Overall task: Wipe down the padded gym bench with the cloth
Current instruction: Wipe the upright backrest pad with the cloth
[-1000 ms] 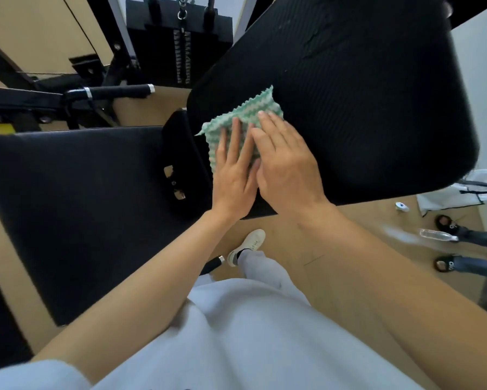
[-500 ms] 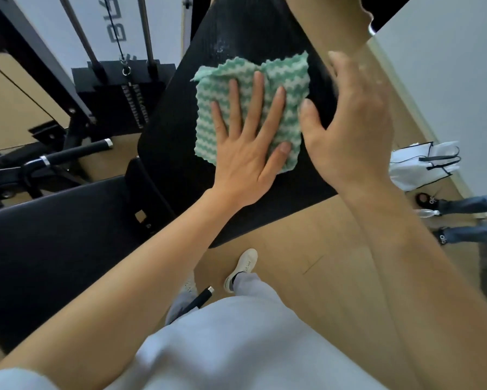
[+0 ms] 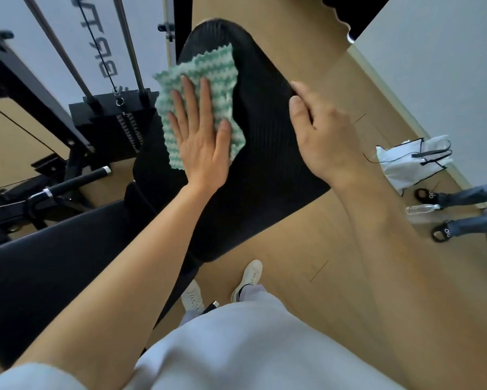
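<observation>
left hand (image 3: 198, 142): fingers flat, spread on green cloth (image 3: 208, 80) | right hand (image 3: 325, 136): fingers curled round black bench pad (image 3: 264, 170) edge

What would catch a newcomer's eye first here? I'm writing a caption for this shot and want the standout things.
The green-and-white wavy-striped cloth stands out most, pressed flat under the open left hand on the upper left of the black ribbed padded bench backrest. The right hand grips the pad's right edge. Behind, at left, stands a black weight stack with steel guide rods.
</observation>
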Available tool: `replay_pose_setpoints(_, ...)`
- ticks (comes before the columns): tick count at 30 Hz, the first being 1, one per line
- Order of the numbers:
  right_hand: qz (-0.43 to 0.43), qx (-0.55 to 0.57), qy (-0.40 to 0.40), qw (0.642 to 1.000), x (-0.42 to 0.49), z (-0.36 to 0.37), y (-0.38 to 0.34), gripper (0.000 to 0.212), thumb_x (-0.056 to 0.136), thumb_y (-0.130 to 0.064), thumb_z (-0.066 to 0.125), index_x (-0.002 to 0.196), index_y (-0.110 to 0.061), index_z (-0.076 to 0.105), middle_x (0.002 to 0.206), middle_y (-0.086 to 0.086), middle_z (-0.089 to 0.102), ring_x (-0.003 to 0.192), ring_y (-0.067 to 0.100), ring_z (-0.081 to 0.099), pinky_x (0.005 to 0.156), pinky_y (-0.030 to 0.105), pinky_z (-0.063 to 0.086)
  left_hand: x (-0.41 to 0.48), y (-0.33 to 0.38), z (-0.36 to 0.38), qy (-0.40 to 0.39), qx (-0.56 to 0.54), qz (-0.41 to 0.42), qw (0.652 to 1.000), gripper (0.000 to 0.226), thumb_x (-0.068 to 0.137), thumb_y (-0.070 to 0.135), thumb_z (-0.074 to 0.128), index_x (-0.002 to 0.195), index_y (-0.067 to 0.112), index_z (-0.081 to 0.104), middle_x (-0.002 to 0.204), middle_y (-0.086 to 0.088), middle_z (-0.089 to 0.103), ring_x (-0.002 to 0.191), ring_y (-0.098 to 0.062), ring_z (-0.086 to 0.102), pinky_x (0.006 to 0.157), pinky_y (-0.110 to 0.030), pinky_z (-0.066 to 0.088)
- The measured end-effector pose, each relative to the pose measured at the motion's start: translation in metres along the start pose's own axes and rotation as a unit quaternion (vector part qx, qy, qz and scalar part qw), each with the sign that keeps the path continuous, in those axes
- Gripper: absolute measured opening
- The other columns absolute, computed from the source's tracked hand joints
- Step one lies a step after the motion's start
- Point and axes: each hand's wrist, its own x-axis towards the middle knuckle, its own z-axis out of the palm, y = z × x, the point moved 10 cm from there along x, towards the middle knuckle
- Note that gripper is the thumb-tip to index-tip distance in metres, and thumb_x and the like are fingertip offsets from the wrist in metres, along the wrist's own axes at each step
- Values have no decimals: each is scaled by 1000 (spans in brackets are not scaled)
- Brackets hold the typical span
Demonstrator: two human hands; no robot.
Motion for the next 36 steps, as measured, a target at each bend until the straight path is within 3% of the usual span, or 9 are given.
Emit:
replay_pose_setpoints(3, 0, -20, -15, 1000, 1, 1, -4, 51, 110, -48, 28, 156, -33, 41, 141, -2, 63, 130, 22, 59, 105, 45, 50, -10, -36, 1, -12, -31, -103, 994, 73, 103, 49, 19, 165, 13, 6, 174, -14, -3, 160, -36, -9, 126, -62, -7)
replay_pose_setpoints(5, -5, -33, -27, 999, 5, 3, -8, 51, 110, -48, 27, 155, -30, 42, 135, 2, 65, 124, 26, 61, 102, 46, 51, -11, -36, 1, -25, -29, -107, 994, 76, 102, 51, 18, 165, 11, 3, 174, -14, -5, 159, -37, -12, 125, -64, -9)
replay_pose_setpoints(11, -7, -7, -2, 1000, 16, 2, -12, 53, 106, -54, 34, 149, -30, 51, 136, -2, 68, 127, 23, 62, 106, 41, 50, 9, 62, 3, -51, 62, 193, 978, 71, 105, 43, 24, 161, 0, 18, 170, -25, 15, 156, -52, 6, 121, -74, 1)
replay_pose_setpoints(15, -3, 9, 14, 1000, 17, -1, -11, 49, 106, -53, 38, 146, -31, 56, 134, -5, 70, 126, 20, 63, 100, 33, 48, 34, 77, -2, -35, 101, 251, 962, 70, 104, 48, 23, 160, 6, 30, 168, -21, 26, 154, -54, 13, 120, -74, 6)
replay_pose_setpoints(21, 2, -1, 19, 1000, 14, -1, -15, 48, 106, -53, 37, 146, -32, 55, 130, -3, 71, 122, 22, 65, 99, 37, 51, 52, 40, -8, -2, 37, 76, 996, 74, 103, 56, 25, 164, 14, 20, 173, -16, 12, 158, -48, 1, 124, -69, 1)
replay_pose_setpoints(25, -12, -47, 17, 999, 12, -1, -21, 50, 107, -51, 32, 146, -27, 52, 124, 1, 70, 115, 27, 65, 96, 46, 54, 48, -11, -8, -8, -17, -45, 999, 77, 101, 63, 19, 165, 22, 10, 175, -7, 5, 160, -37, 1, 127, -63, 3)
replay_pose_setpoints(28, -38, -91, 38, 994, 12, 0, -36, 53, 108, -46, 38, 154, -22, 43, 137, 5, 61, 124, 27, 59, 100, 43, 50, 22, -66, -8, -17, -35, -133, 990, 80, 99, 63, 16, 166, 18, 9, 174, -6, 12, 161, -26, 8, 129, -55, 2)
replay_pose_setpoints(31, -100, -165, 85, 978, 6, 13, -69, 61, 104, -43, 48, 158, -18, 37, 152, 8, 49, 136, 30, 49, 110, 44, 43, -24, -125, -1, -41, -43, -217, 974, 73, 106, 54, 19, 166, 16, 2, 175, -5, 2, 161, -23, -1, 130, -51, -1)
replay_pose_setpoints(36, -175, -313, 85, 930, -5, 68, -102, 72, 92, -47, 63, 156, -25, 39, 171, 14, 22, 152, 55, 20, 120, 70, 22, -72, -192, 14, -99, -52, -342, 933, 71, 108, 56, 16, 164, 22, -13, 172, -3, -21, 159, -25, -21, 128, -55, -9)
